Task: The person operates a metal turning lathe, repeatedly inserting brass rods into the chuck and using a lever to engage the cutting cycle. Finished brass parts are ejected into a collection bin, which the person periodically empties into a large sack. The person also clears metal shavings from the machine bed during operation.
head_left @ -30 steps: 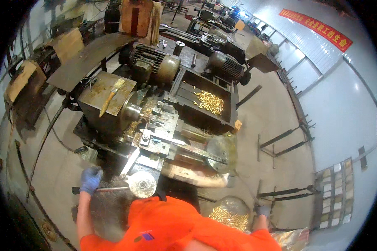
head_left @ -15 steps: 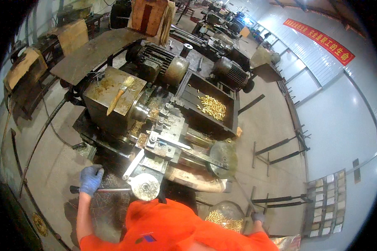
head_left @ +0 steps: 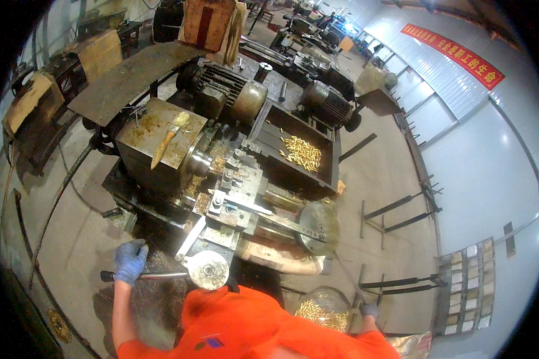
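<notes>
My left hand (head_left: 131,262), in a blue-grey glove, lies over a metal lever (head_left: 163,276) with a dark grip end. Its fingers look curled, though their undersides are hidden. The lever runs to a round metal hub (head_left: 209,269) on a small lathe's tool slide (head_left: 229,206). At the far right, my right hand (head_left: 369,310), gloved in dark grey, closes around the lower end of a thin rod (head_left: 350,279). The rod rises toward a round disc (head_left: 317,228) at the lathe's right. Beside that hand, a round pan (head_left: 335,294) holds many small brass-coloured pieces.
Behind the slide, a dark metal box (head_left: 269,139) contains a brass-coloured heap (head_left: 303,154). A wooden-handled brush (head_left: 169,140) lies on the headstock (head_left: 144,133), left of the chuck (head_left: 200,162). Motors (head_left: 230,90) stand beyond. Black bars (head_left: 401,284) project at the right.
My left hand and the lever's grip end have shifted slightly downward in view. My right hand stays at the rod's end. The whole view has tilted a little.
</notes>
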`<act>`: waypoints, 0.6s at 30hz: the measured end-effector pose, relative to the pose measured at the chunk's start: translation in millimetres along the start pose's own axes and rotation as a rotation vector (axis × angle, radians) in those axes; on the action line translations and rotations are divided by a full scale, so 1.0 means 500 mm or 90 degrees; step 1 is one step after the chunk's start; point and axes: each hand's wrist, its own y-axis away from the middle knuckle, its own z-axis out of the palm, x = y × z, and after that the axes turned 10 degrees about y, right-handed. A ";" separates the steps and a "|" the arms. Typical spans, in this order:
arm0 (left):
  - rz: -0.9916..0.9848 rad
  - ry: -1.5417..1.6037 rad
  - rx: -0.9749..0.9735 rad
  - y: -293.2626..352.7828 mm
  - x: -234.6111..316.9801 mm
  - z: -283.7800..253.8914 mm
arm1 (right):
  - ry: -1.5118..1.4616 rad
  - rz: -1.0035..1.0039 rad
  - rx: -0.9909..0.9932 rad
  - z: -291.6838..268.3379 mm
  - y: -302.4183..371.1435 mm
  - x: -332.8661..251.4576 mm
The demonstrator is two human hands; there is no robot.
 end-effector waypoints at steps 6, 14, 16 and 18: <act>-0.010 0.000 0.003 0.001 0.023 -0.007 | 0.019 0.000 0.003 0.044 -0.029 0.014; -0.034 0.074 0.006 0.001 -0.006 0.004 | 0.076 -0.024 -0.031 0.055 -0.034 0.028; -0.017 0.028 0.006 0.001 0.002 0.000 | 0.082 -0.023 -0.035 0.056 -0.033 0.028; -0.001 0.001 0.011 0.003 0.008 -0.004 | 0.078 -0.012 -0.033 0.040 -0.014 0.016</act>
